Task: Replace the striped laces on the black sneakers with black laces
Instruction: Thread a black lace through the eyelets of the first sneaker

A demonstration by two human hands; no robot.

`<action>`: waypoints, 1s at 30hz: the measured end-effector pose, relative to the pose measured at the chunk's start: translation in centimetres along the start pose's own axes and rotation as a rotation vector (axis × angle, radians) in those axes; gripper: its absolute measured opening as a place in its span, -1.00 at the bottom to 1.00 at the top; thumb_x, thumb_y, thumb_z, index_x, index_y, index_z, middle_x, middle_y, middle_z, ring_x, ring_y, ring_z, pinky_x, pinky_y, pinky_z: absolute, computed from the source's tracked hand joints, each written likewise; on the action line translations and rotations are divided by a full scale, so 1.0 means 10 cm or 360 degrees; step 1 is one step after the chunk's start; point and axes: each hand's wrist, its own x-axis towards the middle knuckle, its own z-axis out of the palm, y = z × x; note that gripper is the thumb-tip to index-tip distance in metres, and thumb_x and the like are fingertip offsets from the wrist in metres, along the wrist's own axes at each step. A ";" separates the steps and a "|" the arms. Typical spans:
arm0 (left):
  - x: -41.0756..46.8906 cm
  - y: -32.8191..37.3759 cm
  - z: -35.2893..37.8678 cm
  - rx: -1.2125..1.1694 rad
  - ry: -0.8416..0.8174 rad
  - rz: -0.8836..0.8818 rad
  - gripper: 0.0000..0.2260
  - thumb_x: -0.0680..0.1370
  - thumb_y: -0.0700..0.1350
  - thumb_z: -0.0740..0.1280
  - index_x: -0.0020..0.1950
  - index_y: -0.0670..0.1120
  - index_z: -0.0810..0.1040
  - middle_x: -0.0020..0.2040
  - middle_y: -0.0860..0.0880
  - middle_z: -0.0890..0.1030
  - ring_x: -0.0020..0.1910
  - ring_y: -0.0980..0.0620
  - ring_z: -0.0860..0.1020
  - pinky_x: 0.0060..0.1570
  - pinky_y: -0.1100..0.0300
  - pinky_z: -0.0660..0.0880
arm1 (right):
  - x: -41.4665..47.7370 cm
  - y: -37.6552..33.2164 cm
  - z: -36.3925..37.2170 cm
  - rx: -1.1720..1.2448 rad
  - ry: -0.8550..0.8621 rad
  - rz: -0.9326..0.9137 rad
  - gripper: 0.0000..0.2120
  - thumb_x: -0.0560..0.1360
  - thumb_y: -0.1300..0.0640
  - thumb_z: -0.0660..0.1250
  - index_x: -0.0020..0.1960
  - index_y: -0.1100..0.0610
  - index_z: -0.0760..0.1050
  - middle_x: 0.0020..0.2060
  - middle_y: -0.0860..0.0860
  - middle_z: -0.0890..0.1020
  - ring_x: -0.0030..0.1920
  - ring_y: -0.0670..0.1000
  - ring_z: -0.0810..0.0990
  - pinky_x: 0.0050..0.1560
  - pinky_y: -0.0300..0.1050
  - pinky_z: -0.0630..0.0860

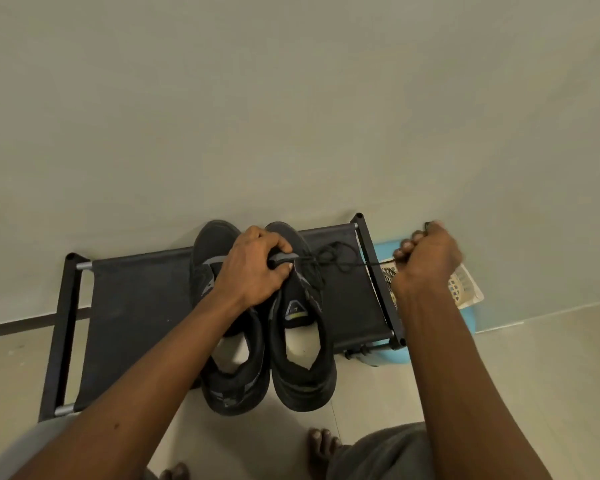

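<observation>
our left hand (253,268) pins the right sneaker (300,317) mid-frame; our right hand (426,258) grips the black lace (340,259). we should pull evenly, keeping the eyelets steady.

Bare forearms, bare feet (321,445), grey shorts (388,452) over the knees.

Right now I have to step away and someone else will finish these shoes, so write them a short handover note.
Left hand: pressing down on the right sneaker near its front eyelets.
Right hand: fist shut on the black lace, pulling it out to the right.
Both sneakers sit side by side on the black rack; the left sneaker shows no lace.
Done: black lace through the right sneaker's front eyelets only.
Left: lace up the rest, then the left sneaker.
</observation>
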 end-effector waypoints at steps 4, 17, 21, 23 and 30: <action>0.05 0.15 -0.06 -0.0162 0.0041 -0.0080 -0.91 0.61 -0.08 0.41 0.08 0.05 0.68 -0.03 0.13 0.60 -0.03 0.12 0.58 0.07 0.14 0.51 | -0.09 0.10 0.05 -0.0048 -0.0208 0.0326 -0.82 0.62 0.21 0.22 -0.16 0.09 0.38 -0.51 -0.06 0.29 -0.60 -0.10 0.21 -0.57 -0.28 0.13; 0.35 0.43 -0.27 -0.0996 -0.0177 -0.0562 -0.97 0.66 -0.16 0.35 0.09 -0.09 0.56 -0.26 -0.01 0.67 -0.27 0.08 0.63 -0.17 0.26 0.53 | -0.31 0.18 0.08 -0.0308 -0.0465 0.0403 -0.78 0.64 0.22 0.24 -0.19 0.10 0.39 -0.54 -0.05 0.36 -0.60 -0.13 0.24 -0.63 -0.30 0.10; 0.28 0.53 -0.59 -0.1338 0.0095 -0.0465 -0.86 0.60 -0.24 0.43 0.15 -0.12 0.62 -0.29 -0.03 0.63 -0.40 0.04 0.52 -0.23 0.18 0.53 | -0.39 0.22 0.10 -0.0561 -0.0688 0.0085 -0.82 0.65 0.18 0.30 -0.13 0.12 0.46 -0.45 -0.01 0.43 -0.52 -0.11 0.31 -0.60 -0.28 0.21; 0.21 0.63 -0.77 -0.1332 0.0202 -0.0326 -0.86 0.61 -0.26 0.41 0.16 -0.14 0.63 -0.21 -0.07 0.67 -0.40 0.06 0.52 -0.24 0.20 0.56 | -0.46 0.20 0.13 -0.0709 -0.0796 -0.0079 -0.87 0.64 0.14 0.33 -0.07 0.14 0.53 -0.40 0.00 0.51 -0.49 -0.10 0.38 -0.55 -0.30 0.29; 0.12 1.00 -1.23 -0.1427 0.0553 0.0025 -0.81 0.63 -0.24 0.39 0.24 -0.12 0.58 0.10 -0.17 0.71 -0.22 0.02 0.64 -0.19 0.15 0.58 | -0.79 0.03 0.22 -0.0654 -0.1146 -0.0051 -0.87 0.67 0.20 0.24 -0.03 0.17 0.50 -0.29 0.09 0.64 -0.46 -0.05 0.51 -0.51 -0.26 0.29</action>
